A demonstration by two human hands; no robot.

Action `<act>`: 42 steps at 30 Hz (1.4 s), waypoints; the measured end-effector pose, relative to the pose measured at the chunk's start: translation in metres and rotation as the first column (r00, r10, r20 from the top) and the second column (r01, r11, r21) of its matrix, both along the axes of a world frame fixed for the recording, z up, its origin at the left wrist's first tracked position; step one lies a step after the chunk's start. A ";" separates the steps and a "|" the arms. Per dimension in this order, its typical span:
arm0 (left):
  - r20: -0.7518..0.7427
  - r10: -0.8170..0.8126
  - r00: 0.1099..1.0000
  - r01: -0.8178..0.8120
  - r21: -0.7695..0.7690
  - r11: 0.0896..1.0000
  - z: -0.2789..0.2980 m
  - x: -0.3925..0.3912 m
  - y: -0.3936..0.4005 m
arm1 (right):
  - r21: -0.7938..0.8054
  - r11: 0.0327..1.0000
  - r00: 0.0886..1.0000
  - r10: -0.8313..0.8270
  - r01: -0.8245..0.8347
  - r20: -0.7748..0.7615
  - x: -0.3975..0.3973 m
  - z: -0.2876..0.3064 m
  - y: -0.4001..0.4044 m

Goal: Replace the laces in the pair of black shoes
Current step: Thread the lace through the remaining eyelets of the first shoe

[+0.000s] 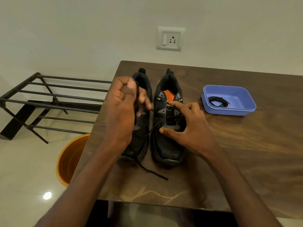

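Brown table (246, 153) w/ 2 black shoes (167, 145) side by side, L hand (122, 108) above the left one pinching a black lace (147, 167), R hand (190, 128) loosely spread on the right shoe beside it, blue tray (246, 102) w/ coiled lace (217, 101) off to the right.

You see two bare forearms, no sleeves on them. Your left hand (121, 108) and right hand (190, 128) have no rings, no watch, no gloves. The fingernails are short.
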State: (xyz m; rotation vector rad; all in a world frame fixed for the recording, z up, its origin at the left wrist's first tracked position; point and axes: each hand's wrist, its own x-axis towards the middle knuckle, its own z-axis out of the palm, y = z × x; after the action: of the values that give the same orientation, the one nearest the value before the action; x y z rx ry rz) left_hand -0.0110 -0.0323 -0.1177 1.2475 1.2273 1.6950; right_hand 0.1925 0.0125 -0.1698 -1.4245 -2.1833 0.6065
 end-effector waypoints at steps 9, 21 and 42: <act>-0.842 0.107 0.529 -0.121 0.050 0.991 -0.038 0.006 0.009 | 0.039 0.999 0.999 -0.031 0.032 -0.024 -0.003 -0.006 0.002; -0.833 -0.018 0.553 -0.034 -0.044 0.998 -0.036 0.003 0.009 | -0.004 1.000 0.997 -0.021 0.020 -0.072 -0.004 -0.006 0.001; -0.500 0.211 0.840 -0.238 0.011 0.971 -0.026 -0.009 0.004 | 0.217 0.970 0.988 0.078 -0.106 0.132 -0.041 0.013 -0.029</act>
State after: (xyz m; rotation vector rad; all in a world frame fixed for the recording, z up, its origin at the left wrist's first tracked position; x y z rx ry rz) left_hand -0.0195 -0.0284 -0.1441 1.6258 1.7725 1.5283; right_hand 0.1518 -0.0169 -0.1572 -1.2780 -2.3398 0.2979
